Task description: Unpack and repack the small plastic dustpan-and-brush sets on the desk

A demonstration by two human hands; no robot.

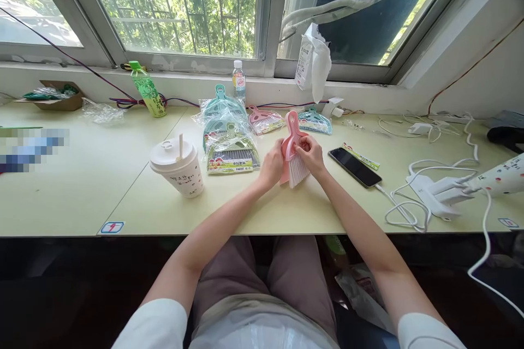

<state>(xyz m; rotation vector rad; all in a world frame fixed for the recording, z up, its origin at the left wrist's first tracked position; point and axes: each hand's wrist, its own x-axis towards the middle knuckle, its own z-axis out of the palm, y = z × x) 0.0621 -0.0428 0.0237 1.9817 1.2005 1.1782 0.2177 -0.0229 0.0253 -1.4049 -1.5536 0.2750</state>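
Note:
Between my hands, just above the table, is a small pink dustpan (pixel 284 174) with a matching hand brush (pixel 298 170) laid against it, white bristles pointing toward me. My left hand (pixel 272 163) grips the dustpan at its left side. The fingers of my right hand (pixel 311 154) pinch the brush near the base of its handle. Wrapped dustpan-and-brush sets lie around them: a green one (pixel 232 151) and teal ones (pixel 221 102) to the left, a pink one (pixel 265 120) and a blue one (pixel 314 120) behind. A printed card strip (pixel 361 156) lies to the right.
A lidded white cup (pixel 178 169) stands left of my hands. A black phone (pixel 355 167) on a cable lies to the right, near a white power strip (pixel 434 196) with tangled cords. A green bottle (pixel 148 89), a clear bottle (pixel 239 83) and a cardboard box (pixel 61 99) line the back.

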